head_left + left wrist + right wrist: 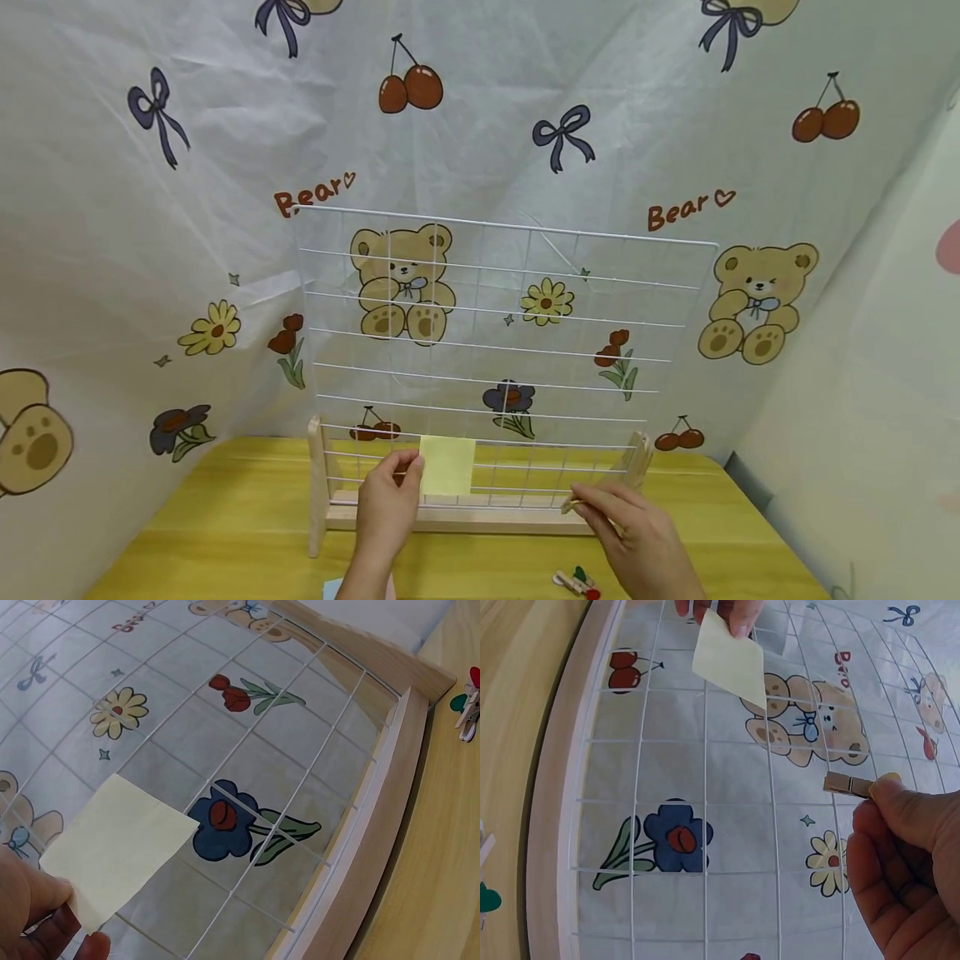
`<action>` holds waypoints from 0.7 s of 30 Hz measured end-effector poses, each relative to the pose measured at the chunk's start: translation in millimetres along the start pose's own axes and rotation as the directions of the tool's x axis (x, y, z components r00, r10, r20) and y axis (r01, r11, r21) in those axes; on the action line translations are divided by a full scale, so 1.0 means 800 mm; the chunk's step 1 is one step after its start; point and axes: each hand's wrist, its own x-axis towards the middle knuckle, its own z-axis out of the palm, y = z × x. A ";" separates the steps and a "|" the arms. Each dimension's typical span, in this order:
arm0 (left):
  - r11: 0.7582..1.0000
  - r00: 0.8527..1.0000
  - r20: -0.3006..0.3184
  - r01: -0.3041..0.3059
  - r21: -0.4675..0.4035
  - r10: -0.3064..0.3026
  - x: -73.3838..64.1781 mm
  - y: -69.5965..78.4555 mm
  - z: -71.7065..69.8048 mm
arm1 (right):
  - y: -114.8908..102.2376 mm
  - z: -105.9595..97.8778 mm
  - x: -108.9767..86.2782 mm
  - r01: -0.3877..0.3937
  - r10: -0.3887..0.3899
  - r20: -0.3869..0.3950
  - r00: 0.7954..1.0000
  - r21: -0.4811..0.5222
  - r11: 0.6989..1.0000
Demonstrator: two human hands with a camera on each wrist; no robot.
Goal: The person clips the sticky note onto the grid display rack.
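Yellow note (447, 465): we have it upright against the lower wires of the wire rack (487, 523), left of the rack's middle; whether it touches the wires we cannot tell.
Left hand (390, 508): we pinch the note by its left edge between thumb and fingers. Gripped at one side only, the thin sheet could swing, tilt or crease if our wrist turns.
Right hand (637, 533): we pinch a small wooden clothespin (847, 784) by one end, well apart from the note. Its grip surface is small, so we judge that a hard or off-centre squeeze could make it twist or spring away.
Note and wire: should the clothespin catch paper alone, missing the wire, the note would drop once let go; a shallow bite could let it slip.
Rack on the table (247, 533): it stands toward the far edge, on narrow wooden feet; a strong push at the wires might slide or rock it.
Spare clips (576, 583): they lie before the rack, right of centre, toward the table's near edge; our right forearm could brush them astray.
Blue paper (332, 590): it shows by our left forearm, where a sleeve or wrist could drag it.
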 end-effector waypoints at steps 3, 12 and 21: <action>1.000 1.000 -0.010 0.006 -0.002 -0.006 0.002 -0.003 -0.002 | -0.007 0.006 0.006 -0.022 0.022 0.005 1.000 -0.002 1.000; 1.000 1.000 -0.028 -0.008 -0.017 0.008 0.002 -0.001 -0.006 | -0.032 0.038 0.038 0.001 0.003 -0.053 0.999 0.073 0.997; 1.000 1.000 -0.025 0.010 -0.019 -0.011 0.002 -0.001 -0.006 | -0.060 0.083 0.069 -0.172 0.178 -0.022 0.984 0.162 0.972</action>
